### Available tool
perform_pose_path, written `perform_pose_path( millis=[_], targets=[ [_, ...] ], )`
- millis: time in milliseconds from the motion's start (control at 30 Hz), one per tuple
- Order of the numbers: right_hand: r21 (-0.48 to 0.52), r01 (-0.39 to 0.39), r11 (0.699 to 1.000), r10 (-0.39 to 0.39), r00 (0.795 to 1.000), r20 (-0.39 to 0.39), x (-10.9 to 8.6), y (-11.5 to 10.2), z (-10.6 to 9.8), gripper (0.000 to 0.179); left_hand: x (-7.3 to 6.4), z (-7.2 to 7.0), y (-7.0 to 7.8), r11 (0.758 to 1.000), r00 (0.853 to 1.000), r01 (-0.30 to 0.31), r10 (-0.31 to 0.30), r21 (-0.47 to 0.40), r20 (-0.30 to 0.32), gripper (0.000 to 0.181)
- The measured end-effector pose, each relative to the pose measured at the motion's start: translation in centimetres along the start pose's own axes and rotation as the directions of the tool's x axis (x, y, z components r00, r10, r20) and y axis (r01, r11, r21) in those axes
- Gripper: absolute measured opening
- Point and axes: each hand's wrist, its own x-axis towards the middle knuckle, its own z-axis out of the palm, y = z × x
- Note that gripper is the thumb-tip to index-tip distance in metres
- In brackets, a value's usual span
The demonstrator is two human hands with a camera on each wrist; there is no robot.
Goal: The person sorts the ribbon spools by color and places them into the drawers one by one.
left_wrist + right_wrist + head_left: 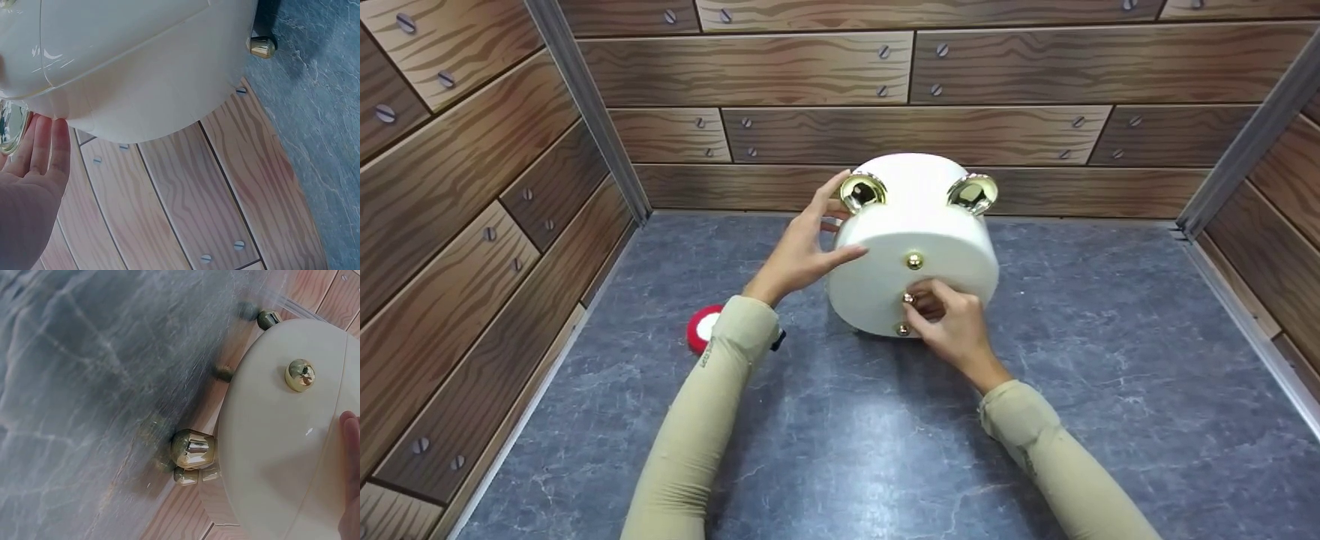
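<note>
A glossy white rounded drawer box with gold ear-like cups on top stands on the floor, its front bearing three gold knobs in a column. My right hand pinches the middle knob between thumb and fingers; in the right wrist view only part of that hand shows. Spread over the box's left side, my left hand has its fingers extended beside the left gold cup, thumb toward the front. The left wrist view shows those fingers against the white wall.
A round red item with a white centre lies left of the box, partly covered by my left sleeve. Gold feet hold the box above the blue-grey marbled surface. Wood-patterned walls enclose the back and sides.
</note>
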Motion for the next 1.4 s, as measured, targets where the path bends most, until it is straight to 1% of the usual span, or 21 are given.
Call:
perform_pose_path(
  millis=[167, 400, 600, 767, 867, 967, 1033, 1067, 1167, 1233, 1267, 1333, 1400],
  targets=[
    [-0.006, -0.028, 1.0, 0.029, 1.0, 0.005, -0.1, -0.3, 0.0, 0.018, -0.1, 0.1, -0.1, 1.0, 1.0, -0.011, 0.011, 0.026, 0.006, 0.104],
    [-0.014, -0.057, 0.998, 0.058, 0.998, 0.019, -0.1, -0.6, -0.1, 0.018, -0.3, 0.2, -0.2, 0.999, 1.0, -0.019, 0.02, 0.051, -0.004, 0.101],
    [-0.01, -0.062, 0.998, 0.063, 0.998, 0.03, -0.5, -0.7, -0.4, 0.019, -0.4, 0.5, -0.3, 0.998, 1.0, -0.015, 0.016, 0.053, -0.008, 0.1],
    [0.013, -0.057, 0.998, 0.057, 0.998, 0.039, -0.9, -0.7, -0.7, 0.024, -0.5, 0.5, -0.3, 0.998, 1.0, -0.015, 0.015, 0.055, -0.011, 0.1],
    [0.008, -0.056, 0.998, 0.056, 0.998, 0.034, -1.3, -0.6, -1.0, 0.02, -0.5, 0.5, -0.3, 0.998, 1.0, -0.016, 0.016, 0.059, -0.01, 0.1],
    [-0.034, -0.07, 0.997, 0.072, 0.996, 0.049, -1.9, -0.3, -1.3, 0.015, -0.4, 0.4, -0.3, 0.998, 1.0, -0.017, 0.018, 0.058, -0.009, 0.1],
    [-0.065, -0.103, 0.993, 0.108, 0.99, 0.087, -2.4, -0.1, -1.4, 0.014, -0.4, 0.3, -0.2, 0.998, 1.0, -0.017, 0.017, 0.058, -0.011, 0.101],
    [-0.069, -0.129, 0.989, 0.136, 0.984, 0.114, -2.6, 0.0, -1.4, 0.015, -0.4, 0.3, -0.2, 0.998, 1.0, -0.016, 0.016, 0.059, -0.012, 0.101],
    [-0.07, -0.222, 0.973, 0.231, 0.953, 0.194, -2.9, 0.3, -1.4, 0.019, -0.4, 0.2, -0.3, 0.998, 1.0, -0.012, 0.013, 0.061, -0.019, 0.101],
    [-0.07, -0.266, 0.961, 0.275, 0.931, 0.241, -2.9, 0.4, -1.3, 0.021, -0.4, 0.2, -0.3, 0.998, 1.0, -0.013, 0.015, 0.06, -0.021, 0.101],
    [-0.072, -0.277, 0.958, 0.287, 0.922, 0.26, -2.9, 0.4, -1.2, 0.022, -0.4, 0.3, -0.3, 0.998, 1.0, -0.014, 0.015, 0.058, -0.02, 0.101],
    [-0.097, -0.269, 0.958, 0.286, 0.913, 0.29, -2.8, 0.4, -1.1, 0.023, -0.4, 0.3, -0.2, 0.998, 1.0, -0.014, 0.014, 0.055, -0.016, 0.101],
    [-0.133, -0.241, 0.961, 0.271, 0.913, 0.304, -2.8, 0.5, -0.9, 0.023, -0.4, 0.4, -0.2, 0.999, 1.0, -0.014, 0.015, 0.051, -0.014, 0.101]
  ],
)
